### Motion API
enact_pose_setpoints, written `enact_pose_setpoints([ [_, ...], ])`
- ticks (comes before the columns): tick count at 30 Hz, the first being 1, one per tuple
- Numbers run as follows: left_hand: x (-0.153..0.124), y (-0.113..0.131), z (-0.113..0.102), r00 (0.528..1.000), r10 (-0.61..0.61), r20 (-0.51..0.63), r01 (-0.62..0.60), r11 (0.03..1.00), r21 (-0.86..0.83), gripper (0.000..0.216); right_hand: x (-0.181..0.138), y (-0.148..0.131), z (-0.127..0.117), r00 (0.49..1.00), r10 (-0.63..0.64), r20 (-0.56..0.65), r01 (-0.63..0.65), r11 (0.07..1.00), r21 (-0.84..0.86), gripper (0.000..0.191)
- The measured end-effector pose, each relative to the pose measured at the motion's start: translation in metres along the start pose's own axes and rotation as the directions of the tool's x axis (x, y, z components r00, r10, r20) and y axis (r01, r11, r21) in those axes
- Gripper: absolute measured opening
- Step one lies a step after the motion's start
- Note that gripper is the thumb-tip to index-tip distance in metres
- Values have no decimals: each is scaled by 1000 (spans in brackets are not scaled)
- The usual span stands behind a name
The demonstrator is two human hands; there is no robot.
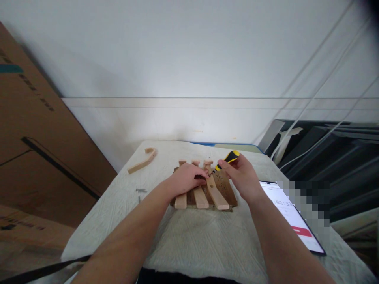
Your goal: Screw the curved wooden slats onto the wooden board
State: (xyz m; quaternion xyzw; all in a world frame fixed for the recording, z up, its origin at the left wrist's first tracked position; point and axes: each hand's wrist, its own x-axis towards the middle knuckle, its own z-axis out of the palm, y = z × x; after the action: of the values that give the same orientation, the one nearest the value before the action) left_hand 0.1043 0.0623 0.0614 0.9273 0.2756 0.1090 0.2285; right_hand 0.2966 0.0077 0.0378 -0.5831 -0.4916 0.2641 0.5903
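My right hand [243, 177] is wrapped round a yellow and black screwdriver [231, 157], tilted with its tip down to the left. That tip meets the upper part of the rightmost of three pale wooden hooks [217, 193], which lie side by side across a brown wooden board [224, 180] dotted with small holes. A dark screw head or hole shows lower on this hook. My left hand [188, 178] rests over the left and middle hooks, its thumb and fingertips closed beside the screwdriver tip. Whatever is pinched there is too small to make out.
A loose wooden hook [141, 165] lies at the table's far left. Several screws [141, 191] are left of the board. A phone or tablet [291, 215] with a timer lies to the right. Cardboard boxes [44, 118] stand left, dark panels [340, 157] right.
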Motion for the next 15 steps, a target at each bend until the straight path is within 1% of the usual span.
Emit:
enact_pose_setpoints([
  [2,-1,2,0,1000,13,-15,-12,1000,23,19,-1,-1,1,1000,3,-13,-3,1000,8,33],
  [3,-1,3,0,999,29,-17,-28,999,33,19,-2,-2,1,1000,8,2,-8,999,34,32],
  [6,-3,3,1,996,84,-16,-83,995,52,19,-4,-6,0,995,46,87,-58,987,149,32],
  [8,-3,3,1,994,107,-19,-106,993,59,19,-4,-7,-1,990,65,127,-87,981,176,34],
  [9,-4,3,1,994,112,-18,-111,992,62,19,-4,-7,-2,991,71,117,-90,983,158,35],
  [12,-4,3,1,993,116,-7,-115,991,68,19,-1,-5,-1,995,94,21,-95,994,55,36],
  [13,-4,3,1,993,114,-6,-114,991,69,19,-1,-5,-1,995,101,2,-101,993,58,36],
  [15,-3,3,1,994,110,-9,-109,992,70,19,-1,-7,0,993,114,25,-117,981,157,36],
])
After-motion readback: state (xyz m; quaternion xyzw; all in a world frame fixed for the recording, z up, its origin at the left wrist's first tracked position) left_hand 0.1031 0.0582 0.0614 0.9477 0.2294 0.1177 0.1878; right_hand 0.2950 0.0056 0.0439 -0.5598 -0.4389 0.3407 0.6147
